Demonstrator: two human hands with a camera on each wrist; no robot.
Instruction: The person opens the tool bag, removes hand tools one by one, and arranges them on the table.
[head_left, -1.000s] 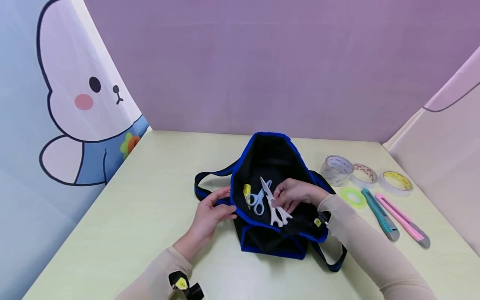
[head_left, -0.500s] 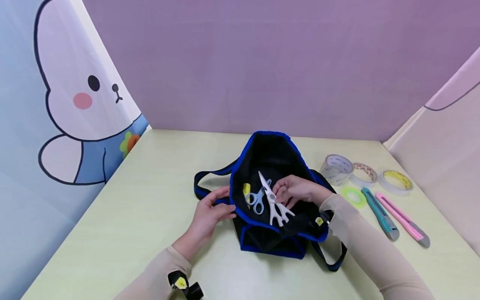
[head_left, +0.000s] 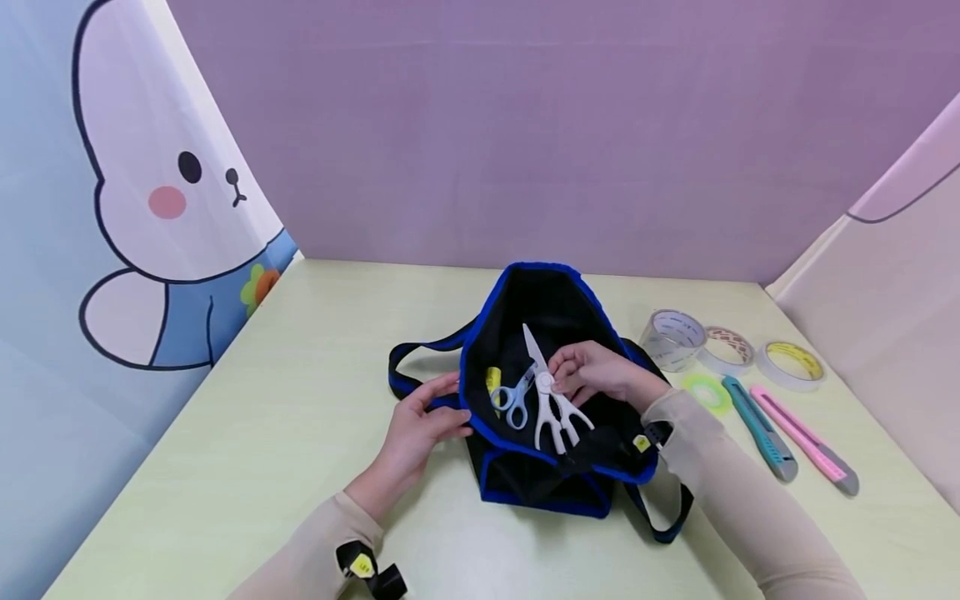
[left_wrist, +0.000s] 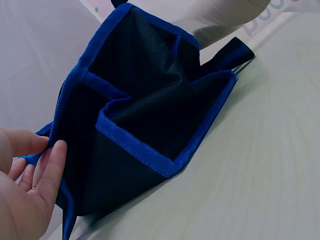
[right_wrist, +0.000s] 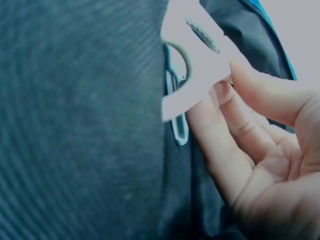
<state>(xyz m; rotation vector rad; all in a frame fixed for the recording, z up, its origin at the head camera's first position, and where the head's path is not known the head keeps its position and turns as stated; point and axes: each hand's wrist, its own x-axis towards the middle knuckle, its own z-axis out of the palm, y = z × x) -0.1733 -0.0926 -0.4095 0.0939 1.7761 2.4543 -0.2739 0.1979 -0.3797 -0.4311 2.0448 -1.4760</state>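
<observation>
A black bag [head_left: 546,293] with blue edging stands on the table, its wide mouth facing up. My left hand [head_left: 423,417] pinches the bag's left rim between thumb and fingers, as the left wrist view shows of the bag [left_wrist: 120,180]. Inside the mouth, my right hand [head_left: 596,372] pinches white scissors [head_left: 545,383] near their pivot. Their blades point away from me, slightly parted, and the handles spread toward me. The right wrist view has the scissors [right_wrist: 207,65] between thumb and fingers. Beside them in the bag lie light-blue scissors [head_left: 513,406] and a yellow object [head_left: 492,382].
Right of the bag sit a wide clear tape roll [head_left: 660,350], two flatter tape rolls, one with a yellow core [head_left: 797,361], and a lime-green ring-shaped roll [head_left: 724,403]. A teal utility knife [head_left: 757,425] and a pink one [head_left: 798,433] lie nearer. Bag straps [head_left: 663,533] spread sideways.
The white scissors have shifted away from me, deeper over the bag's mouth, and the right hand has moved slightly with them. My left hand keeps its place on the rim.
</observation>
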